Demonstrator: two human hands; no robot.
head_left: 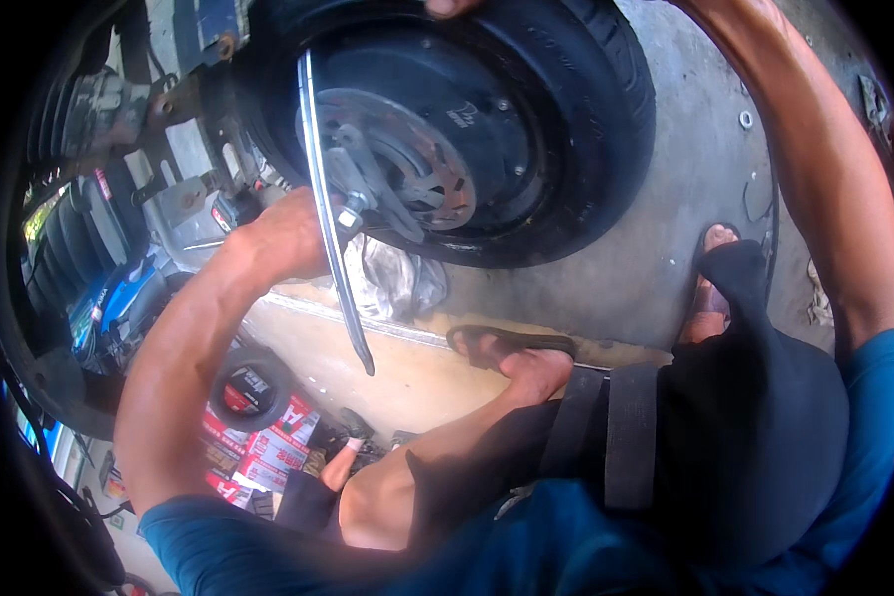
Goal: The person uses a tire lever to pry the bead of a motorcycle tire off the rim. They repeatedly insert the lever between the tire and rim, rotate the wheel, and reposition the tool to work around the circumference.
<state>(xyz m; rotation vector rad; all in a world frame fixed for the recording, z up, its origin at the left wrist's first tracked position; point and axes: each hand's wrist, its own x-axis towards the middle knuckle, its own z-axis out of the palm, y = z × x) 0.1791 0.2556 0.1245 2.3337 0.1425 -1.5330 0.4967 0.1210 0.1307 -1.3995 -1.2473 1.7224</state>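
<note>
A black-tyred wheel [601, 129] fills the upper middle, with a dark hub and a rusty brake disc [454, 179]. Across its left side runs a long, thin, slightly curved silver metal bar [337, 263] with a dark lower tip. My left hand [290, 235] is closed at the bar's middle, its fingertips hidden behind it. Just right of the bar, a shiny hex nut [349, 216] sits at the axle. My right forearm reaches up past the tyre's right side. Only a fingertip of my right hand [452, 7] shows, on the tyre's top edge; the other fingers are out of view.
Below the wheel lies a crumpled pale cloth [397, 283], close to my sandalled foot [536, 363]. Red and white boxes [276, 452] and a round black item [246, 390] are at lower left. Vehicle frame parts [184, 204] crowd the left. A metal ring [746, 120] lies on the floor.
</note>
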